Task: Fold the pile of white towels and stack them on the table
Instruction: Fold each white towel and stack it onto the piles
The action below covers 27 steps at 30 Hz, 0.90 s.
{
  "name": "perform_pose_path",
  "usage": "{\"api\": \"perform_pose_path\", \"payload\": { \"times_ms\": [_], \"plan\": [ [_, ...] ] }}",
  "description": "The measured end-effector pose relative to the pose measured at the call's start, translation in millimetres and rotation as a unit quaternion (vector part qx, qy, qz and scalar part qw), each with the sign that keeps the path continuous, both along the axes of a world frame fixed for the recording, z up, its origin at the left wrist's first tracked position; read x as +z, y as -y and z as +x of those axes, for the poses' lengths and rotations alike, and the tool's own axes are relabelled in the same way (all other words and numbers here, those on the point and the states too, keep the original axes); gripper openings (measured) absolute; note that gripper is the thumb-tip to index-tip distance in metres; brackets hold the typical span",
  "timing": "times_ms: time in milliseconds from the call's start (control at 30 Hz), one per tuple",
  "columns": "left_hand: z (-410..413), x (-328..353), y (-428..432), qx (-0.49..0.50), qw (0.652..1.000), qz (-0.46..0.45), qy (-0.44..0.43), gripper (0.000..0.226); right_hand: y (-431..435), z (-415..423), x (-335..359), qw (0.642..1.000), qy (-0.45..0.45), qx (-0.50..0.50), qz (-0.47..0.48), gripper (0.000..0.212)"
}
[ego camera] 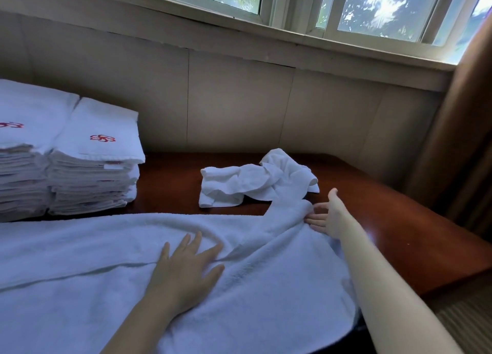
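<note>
A large white towel (106, 260) lies spread over the near part of the dark wooden table (404, 236) and hangs over its near edge. The left hand (186, 271) rests flat on the middle of this towel, palm down, with the fingers straight and spread; it grasps nothing. The right hand (330, 218) is at the far right corner of the towel, where the cloth is bunched into a ridge. Its fingers are straight and point to the left, the thumb stands up, and the fingertips touch the bunched edge; no finger is curled round the cloth.

Just behind this corner lies a small heap of crumpled white towels (255, 183), not folded, touching the ridge of the large towel. On the left side of the table stand two tall stacks of folded towels, side by side and touching: the right stack (98, 154) has a red emblem (102, 138) on top, and the left stack (24, 140) is cut by the picture edge. Behind the table is a beige panelled wall (239, 100) with a window (372, 7) above, and a brown curtain (458, 140) hangs at the right
</note>
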<state>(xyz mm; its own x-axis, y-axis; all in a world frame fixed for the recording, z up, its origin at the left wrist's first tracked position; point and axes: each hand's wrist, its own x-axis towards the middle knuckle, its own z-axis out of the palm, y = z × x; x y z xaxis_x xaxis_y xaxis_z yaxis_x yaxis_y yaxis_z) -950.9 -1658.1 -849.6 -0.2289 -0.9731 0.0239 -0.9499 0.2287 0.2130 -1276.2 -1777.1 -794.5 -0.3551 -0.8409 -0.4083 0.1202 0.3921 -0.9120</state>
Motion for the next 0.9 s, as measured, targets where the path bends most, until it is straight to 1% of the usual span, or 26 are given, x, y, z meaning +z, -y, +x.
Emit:
{"api": "perform_pose_path", "payload": {
  "times_ms": [100,133,200,267,333,367,433,500,533,567,633,733,800,833,900],
  "plan": [
    [-1.3,2.7,-2.1,-0.017,1.0,0.003,-0.007,0.045,-3.7,-1.0,17.8,0.99,-0.055,0.125,0.042,0.076],
    [-1.4,2.8,-2.1,-0.018,1.0,0.006,-0.006,0.044,-3.1,0.9,20.9,0.985,-0.077,0.14,0.058,0.077],
    [-0.7,2.6,-0.9,-0.019,1.0,0.009,-0.002,0.044,-1.2,6.8,25.2,0.98,-0.113,0.134,0.091,0.072],
    [-0.6,1.5,-0.4,-0.018,1.0,0.011,-0.001,0.044,-0.1,13.7,21.9,0.974,-0.159,0.114,0.111,0.058],
    [-1.2,0.5,-1.0,-0.016,1.0,0.01,0.001,0.044,0.8,18.4,14.9,0.967,-0.215,0.084,0.105,0.035],
    [-1.4,0.1,-1.4,-0.015,1.0,0.009,0.001,0.044,0.5,18.8,12.0,0.967,-0.224,0.067,0.096,0.023],
    [-1.2,0.2,-1.4,-0.012,1.0,0.008,-0.002,0.044,0.1,13.6,9.1,0.979,-0.178,0.049,0.083,0.004],
    [-1.0,0.8,-1.2,-0.01,1.0,0.008,-0.004,0.044,-4.7,-1.6,9.3,0.992,-0.099,0.049,0.064,0.032],
    [-1.2,0.8,-1.0,-0.007,1.0,0.007,-0.006,0.046,-9.0,-9.3,9.6,0.994,-0.072,0.057,0.059,0.043],
    [-1.6,0.4,-0.6,0.001,1.0,0.004,-0.006,0.048,-14.3,-15.1,9.4,0.994,-0.058,0.072,0.064,0.048],
    [-1.2,-0.3,0.3,0.035,0.999,-0.003,0.001,0.06,-22.0,-22.7,6.7,0.989,-0.056,0.115,0.075,0.051],
    [1.6,-1.7,0.3,0.09,0.996,0.019,0.009,0.079,-22.1,-27.6,3.4,0.978,-0.117,0.158,0.073,0.054],
    [2.2,-1.3,-0.7,0.104,0.994,0.036,0.017,0.084,-19.0,-28.9,7.2,0.971,-0.147,0.17,0.076,0.054],
    [1.9,-0.9,-1.2,0.106,0.993,0.04,0.018,0.085,-18.1,-28.4,9.1,0.966,-0.174,0.176,0.079,0.053],
    [1.4,-0.3,-1.8,0.103,0.993,0.045,0.019,0.084,-18.6,-22.4,11.5,0.942,-0.271,0.183,0.077,0.05]
  ]
}}
